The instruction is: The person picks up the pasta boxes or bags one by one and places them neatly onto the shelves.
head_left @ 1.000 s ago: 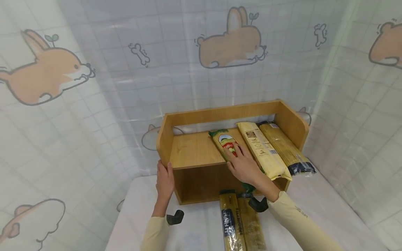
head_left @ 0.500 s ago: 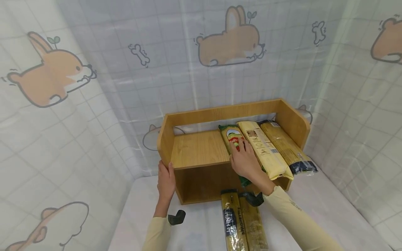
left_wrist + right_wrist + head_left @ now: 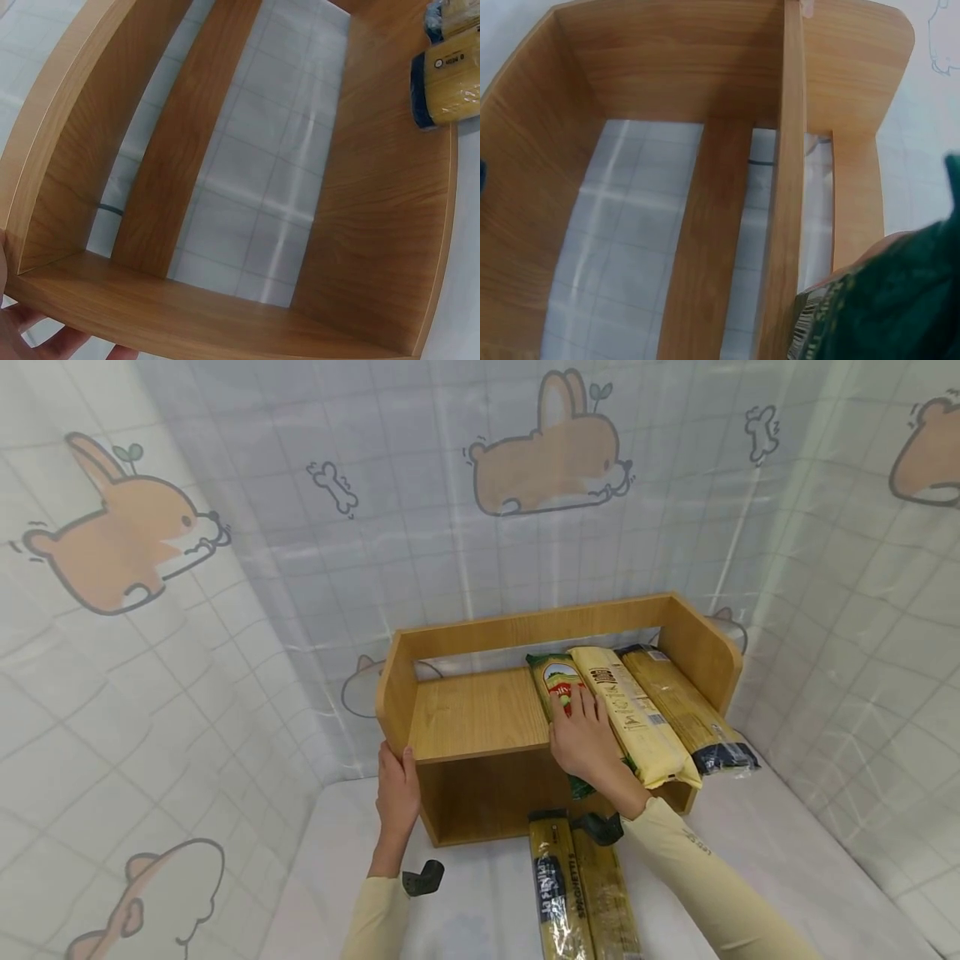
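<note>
My left hand (image 3: 397,792) grips the left side panel of a small two-tier wooden shelf (image 3: 476,714), and its fingertips (image 3: 64,343) show beneath the panel edge in the left wrist view. On the upper board, my right hand (image 3: 585,739) lies over a green pasta packet (image 3: 542,670) with a red label, fingers stretched along its top. The packet's green near end (image 3: 900,300) juts past the board in the right wrist view, hiding most of that hand. Touching or close to its right side is a cream-yellow packet (image 3: 630,710); a spaghetti packet (image 3: 682,706) lies beyond.
Two more spaghetti packets (image 3: 555,885) lie on the white tabletop (image 3: 472,902), their far ends at the shelf's lower compartment (image 3: 480,802). Patterned sheeting (image 3: 375,568) surrounds the table at the back and sides. The shelf's right panel (image 3: 697,652) stands beside the outer packet.
The green packet has slid right under my right hand, from apart to alongside the cream-yellow packet, and slightly farther back. My left hand keeps its grip on the shelf panel.
</note>
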The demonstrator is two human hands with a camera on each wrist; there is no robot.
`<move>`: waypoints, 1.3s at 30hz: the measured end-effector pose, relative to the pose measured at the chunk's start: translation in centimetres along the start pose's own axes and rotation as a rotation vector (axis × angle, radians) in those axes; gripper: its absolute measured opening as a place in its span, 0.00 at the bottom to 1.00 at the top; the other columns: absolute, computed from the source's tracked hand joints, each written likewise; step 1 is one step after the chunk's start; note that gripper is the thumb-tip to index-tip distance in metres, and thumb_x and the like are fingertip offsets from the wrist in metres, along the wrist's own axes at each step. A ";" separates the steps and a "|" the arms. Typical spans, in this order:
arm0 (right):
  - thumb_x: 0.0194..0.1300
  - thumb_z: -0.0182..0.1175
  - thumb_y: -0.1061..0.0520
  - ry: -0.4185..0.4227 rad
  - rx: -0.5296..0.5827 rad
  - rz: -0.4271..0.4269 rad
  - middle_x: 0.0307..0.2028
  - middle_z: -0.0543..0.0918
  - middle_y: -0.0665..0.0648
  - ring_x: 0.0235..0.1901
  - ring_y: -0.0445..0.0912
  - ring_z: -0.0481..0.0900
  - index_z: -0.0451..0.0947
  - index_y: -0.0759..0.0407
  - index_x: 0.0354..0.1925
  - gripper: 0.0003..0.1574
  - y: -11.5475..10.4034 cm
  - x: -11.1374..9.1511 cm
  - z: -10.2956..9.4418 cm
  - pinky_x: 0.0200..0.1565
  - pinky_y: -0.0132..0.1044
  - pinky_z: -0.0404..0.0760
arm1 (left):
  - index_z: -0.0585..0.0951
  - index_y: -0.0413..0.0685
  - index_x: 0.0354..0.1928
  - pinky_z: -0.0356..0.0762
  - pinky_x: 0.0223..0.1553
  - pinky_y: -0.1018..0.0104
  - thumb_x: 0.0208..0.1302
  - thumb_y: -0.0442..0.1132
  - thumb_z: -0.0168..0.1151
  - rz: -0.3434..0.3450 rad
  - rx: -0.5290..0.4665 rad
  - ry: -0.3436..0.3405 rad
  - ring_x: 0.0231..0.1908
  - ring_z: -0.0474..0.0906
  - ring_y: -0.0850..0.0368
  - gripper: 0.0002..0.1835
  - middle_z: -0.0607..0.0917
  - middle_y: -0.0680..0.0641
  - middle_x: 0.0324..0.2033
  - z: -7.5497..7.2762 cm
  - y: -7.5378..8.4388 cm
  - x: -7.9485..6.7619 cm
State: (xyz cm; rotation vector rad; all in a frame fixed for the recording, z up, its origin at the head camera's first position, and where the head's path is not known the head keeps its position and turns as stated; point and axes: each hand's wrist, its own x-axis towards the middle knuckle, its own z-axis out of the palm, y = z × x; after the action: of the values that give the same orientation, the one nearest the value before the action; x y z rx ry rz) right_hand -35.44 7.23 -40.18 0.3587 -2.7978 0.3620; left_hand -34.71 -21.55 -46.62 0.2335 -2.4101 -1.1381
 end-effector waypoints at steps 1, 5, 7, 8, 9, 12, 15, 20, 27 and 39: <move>0.79 0.50 0.55 -0.006 -0.004 0.004 0.76 0.58 0.79 0.77 0.72 0.56 0.63 0.65 0.75 0.32 0.0 0.0 0.0 0.76 0.68 0.53 | 0.58 0.35 0.73 0.73 0.55 0.27 0.83 0.50 0.39 -0.001 0.000 -0.003 0.63 0.75 0.27 0.29 0.73 0.28 0.65 0.0 0.0 0.0; 0.79 0.50 0.53 -0.021 0.022 0.023 0.76 0.56 0.79 0.78 0.71 0.55 0.63 0.63 0.75 0.33 -0.2 0.1 0.1 0.76 0.68 0.52 | 0.58 0.34 0.74 0.72 0.56 0.27 0.83 0.50 0.39 -0.009 -0.002 -0.005 0.64 0.74 0.26 0.30 0.71 0.27 0.67 0.0 -0.1 0.0; 0.79 0.50 0.53 -0.019 0.043 0.027 0.77 0.56 0.79 0.78 0.71 0.54 0.64 0.63 0.75 0.33 -0.2 0.2 0.1 0.76 0.68 0.51 | 0.58 0.34 0.74 0.71 0.57 0.27 0.83 0.50 0.39 -0.012 -0.005 0.004 0.64 0.73 0.26 0.30 0.71 0.27 0.68 -0.1 -0.2 0.1; 0.78 0.51 0.53 -0.012 0.056 0.028 0.77 0.56 0.79 0.78 0.71 0.54 0.64 0.63 0.75 0.33 -0.3 0.2 0.1 0.76 0.68 0.51 | 0.57 0.34 0.74 0.71 0.57 0.26 0.83 0.50 0.39 -0.016 -0.006 0.004 0.65 0.73 0.26 0.31 0.70 0.28 0.69 -0.1 -0.2 0.1; 0.78 0.51 0.53 0.003 0.064 0.024 0.76 0.57 0.79 0.77 0.71 0.55 0.66 0.64 0.74 0.32 -0.3 0.2 0.2 0.76 0.68 0.52 | 0.57 0.34 0.75 0.71 0.58 0.26 0.83 0.50 0.39 -0.022 -0.007 0.006 0.65 0.72 0.26 0.31 0.69 0.28 0.69 -0.1 -0.3 0.1; 0.76 0.53 0.55 0.070 0.088 0.010 0.74 0.63 0.76 0.75 0.71 0.60 0.72 0.64 0.69 0.28 -0.3 0.2 0.3 0.74 0.68 0.57 | 0.56 0.33 0.75 0.70 0.58 0.25 0.83 0.50 0.39 -0.029 -0.008 0.004 0.66 0.71 0.25 0.32 0.68 0.28 0.70 -0.2 -0.3 0.2; 0.73 0.56 0.58 0.170 0.122 -0.016 0.68 0.75 0.70 0.70 0.68 0.69 0.82 0.64 0.60 0.21 -0.3 0.2 0.3 0.69 0.67 0.67 | 0.57 0.34 0.75 0.70 0.58 0.25 0.83 0.50 0.39 -0.031 -0.010 0.003 0.66 0.71 0.26 0.31 0.69 0.28 0.70 -0.1 -0.3 0.2; 0.71 0.58 0.60 0.322 0.197 -0.096 0.46 0.91 0.57 0.44 0.55 0.84 0.88 0.56 0.43 0.12 -0.3 -0.1 0.1 0.46 0.51 0.82 | 0.58 0.35 0.74 0.72 0.57 0.27 0.83 0.50 0.39 -0.007 -0.012 0.006 0.64 0.73 0.27 0.30 0.72 0.28 0.66 0.0 -0.3 0.5; 0.68 0.64 0.60 0.453 0.177 -0.279 0.34 0.90 0.50 0.15 0.36 0.65 0.87 0.50 0.34 0.07 -0.4 -1.4 0.5 0.18 0.26 0.60 | 0.57 0.35 0.75 0.73 0.56 0.29 0.83 0.51 0.37 -0.002 -0.009 -0.008 0.63 0.75 0.28 0.31 0.73 0.28 0.65 0.0 -0.3 0.6; 0.61 0.71 0.59 0.538 0.115 -0.405 0.30 0.89 0.48 0.15 0.37 0.74 0.86 0.51 0.31 0.04 -0.4 -2.8 1.0 0.20 0.26 0.63 | 0.58 0.37 0.75 0.72 0.55 0.27 0.83 0.51 0.38 -0.025 -0.011 -0.011 0.63 0.75 0.27 0.30 0.72 0.29 0.66 0.2 -0.3 0.3</move>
State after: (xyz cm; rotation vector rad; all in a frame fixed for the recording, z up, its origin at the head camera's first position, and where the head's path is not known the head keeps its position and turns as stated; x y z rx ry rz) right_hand -32.96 7.12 -41.88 0.7189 -2.1251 0.4450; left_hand -35.10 -21.68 -46.86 0.2558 -2.4161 -1.1664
